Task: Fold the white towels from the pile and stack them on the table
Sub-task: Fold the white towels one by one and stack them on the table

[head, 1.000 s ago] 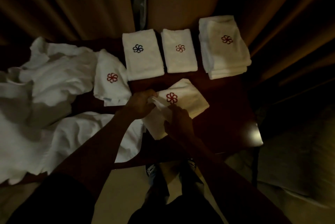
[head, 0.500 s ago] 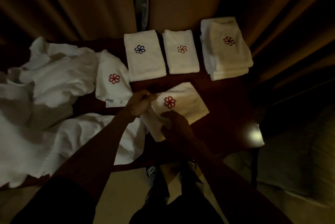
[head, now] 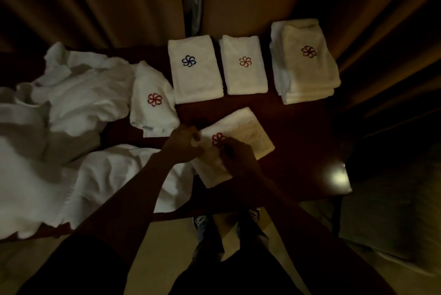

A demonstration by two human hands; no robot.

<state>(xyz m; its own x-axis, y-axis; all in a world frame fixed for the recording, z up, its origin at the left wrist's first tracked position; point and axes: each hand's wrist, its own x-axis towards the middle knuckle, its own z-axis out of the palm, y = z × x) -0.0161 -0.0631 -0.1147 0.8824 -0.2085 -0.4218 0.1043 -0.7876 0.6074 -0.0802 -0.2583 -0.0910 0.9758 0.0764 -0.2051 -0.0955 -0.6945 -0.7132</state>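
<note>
A folded white towel with a red flower mark [head: 241, 132] lies at an angle on the dark wooden table [head: 303, 132], right in front of me. My left hand [head: 183, 144] pinches its near left edge. My right hand [head: 238, 158] rests on its lower half, fingers curled at the cloth beside the red mark. A loose pile of white towels [head: 62, 115] covers the table's left side. One towel with a red mark [head: 152, 101] lies on the pile's right edge.
Along the table's back stand a folded towel with a blue mark [head: 194, 72], a folded towel with an orange mark [head: 243, 65], and a stack of several folded towels [head: 305, 63]. Brown curtains hang behind. The table's right corner [head: 338, 177] glints.
The towel's loose flap, lifted between my hands a second ago, now lies flat. My right hand slid up toward the red mark; my left hand stayed at the left edge.
</note>
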